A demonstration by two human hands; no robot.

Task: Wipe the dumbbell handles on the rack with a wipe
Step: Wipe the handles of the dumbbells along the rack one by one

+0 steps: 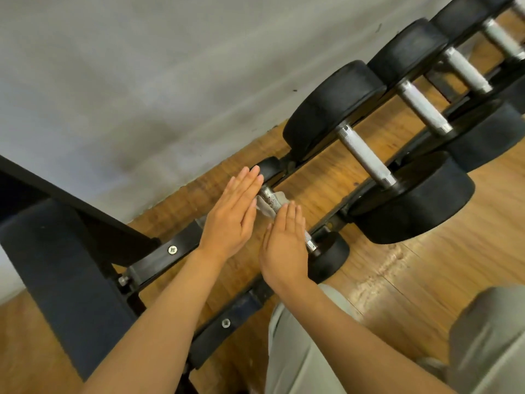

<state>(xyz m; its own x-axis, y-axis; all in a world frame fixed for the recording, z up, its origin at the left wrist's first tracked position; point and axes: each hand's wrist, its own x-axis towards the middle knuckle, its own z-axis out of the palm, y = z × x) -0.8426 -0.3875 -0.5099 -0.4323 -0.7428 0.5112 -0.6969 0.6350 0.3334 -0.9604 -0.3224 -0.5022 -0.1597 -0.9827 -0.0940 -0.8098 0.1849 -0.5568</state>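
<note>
Here, flat left hand [231, 217] and right hand [284, 245] beside crumpled white wipe [265, 204] on knurled steel handle [272, 201].

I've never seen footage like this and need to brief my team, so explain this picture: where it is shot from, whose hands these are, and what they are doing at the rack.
There is one picture, taken by a wide-angle camera worn on a person's head, looking down at their own bare arms. No machine is involved. The left hand and right hand both have straight fingers, flat by the smallest dumbbell on a black rack. A white wipe lies draped around its metal handle; neither hand plainly grips it. Bigger dumbbells sit further along the rack. Below are a wooden floor and a grey wall.
</note>
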